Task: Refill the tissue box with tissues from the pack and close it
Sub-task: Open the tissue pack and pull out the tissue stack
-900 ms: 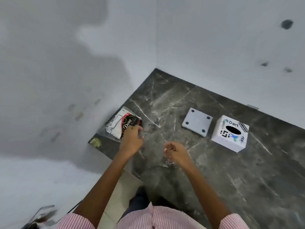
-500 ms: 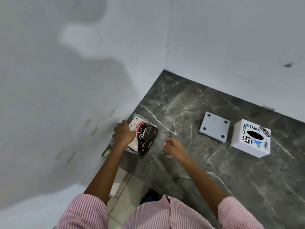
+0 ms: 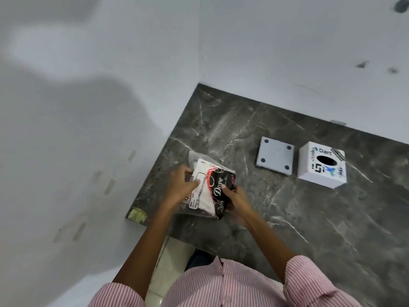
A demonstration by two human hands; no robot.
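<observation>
Tissue pack held by both hands

Both hands hold the tissue pack [image 3: 210,191] above the near-left corner of the dark marble counter [image 3: 309,218]. Left hand [image 3: 180,188] fingers press its white side; right hand [image 3: 238,199] fingers curl around the black side. Its long axis runs from the person toward the wall. The tissue box [image 3: 321,168] and its base plate [image 3: 275,158] lie well apart at the right.

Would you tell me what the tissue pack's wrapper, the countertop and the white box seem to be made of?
Tissue pack: thin glossy plastic film, judging by its clear crinkled edges and sheen. Countertop: dark grey polished stone, likely marble, with white veins and soft reflections. White box: smooth, matte and rigid with crisp edges; plastic or coated board, hard to tell.
</observation>
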